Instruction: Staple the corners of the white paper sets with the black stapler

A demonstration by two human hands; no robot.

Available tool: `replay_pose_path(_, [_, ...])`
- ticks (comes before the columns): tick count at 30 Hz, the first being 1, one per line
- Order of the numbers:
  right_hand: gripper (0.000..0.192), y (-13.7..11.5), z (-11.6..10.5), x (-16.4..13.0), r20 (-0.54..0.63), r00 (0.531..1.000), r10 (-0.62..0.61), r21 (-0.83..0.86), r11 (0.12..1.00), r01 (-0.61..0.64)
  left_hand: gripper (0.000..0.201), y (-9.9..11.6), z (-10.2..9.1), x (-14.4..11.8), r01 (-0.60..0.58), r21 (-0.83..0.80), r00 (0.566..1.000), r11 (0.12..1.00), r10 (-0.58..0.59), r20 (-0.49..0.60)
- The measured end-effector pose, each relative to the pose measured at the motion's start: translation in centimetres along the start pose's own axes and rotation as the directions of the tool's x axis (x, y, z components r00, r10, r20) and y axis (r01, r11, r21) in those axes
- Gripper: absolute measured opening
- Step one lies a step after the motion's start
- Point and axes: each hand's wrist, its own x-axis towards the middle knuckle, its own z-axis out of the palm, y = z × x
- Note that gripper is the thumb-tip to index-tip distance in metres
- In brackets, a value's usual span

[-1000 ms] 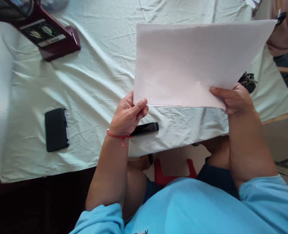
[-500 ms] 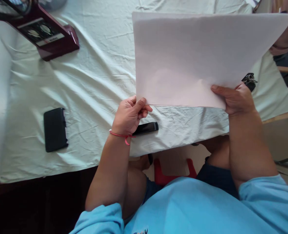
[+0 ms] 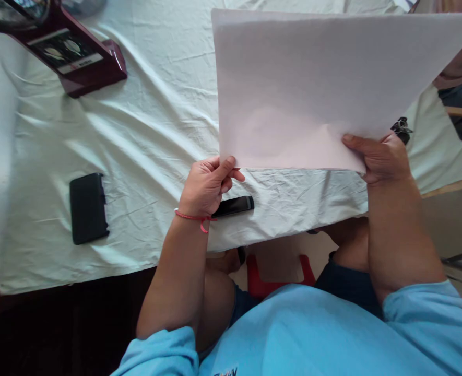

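A large sheet of paper (image 3: pixel 317 89) is held up above the table (image 3: pixel 156 130), which is draped in a pale wrinkled cloth. The left hand (image 3: pixel 207 185) pinches the sheet's lower left corner between thumb and fingers; the right hand (image 3: pixel 381 156) is clamped on its lower right edge. A black phone (image 3: pixel 234 206) lies just under the left hand, a black case (image 3: pixel 88 208) further left, and a dark red box (image 3: pixel 78 57) at the far corner.

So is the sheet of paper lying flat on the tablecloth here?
No, the sheet of paper is held up off the tablecloth, pinched at its near corners by the left hand and right hand.
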Motion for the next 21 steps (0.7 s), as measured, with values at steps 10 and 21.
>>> replay_pose_path(10, [0.053, -0.3, 0.27, -0.26, 0.009, 1.0, 0.02, 0.018, 1.0, -0.02, 0.046, -0.1, 0.11, -0.18, 0.031, -0.027, 0.998, 0.999, -0.033, -0.053])
replay_pose_path(21, [0.051, -0.32, 0.59, -0.34, -0.018, 1.0, 0.016, 0.044, 0.999, -0.015, 0.049, -0.03, 0.66, -0.15, -0.007, -0.035, 0.999, 0.999, 0.008, 0.038])
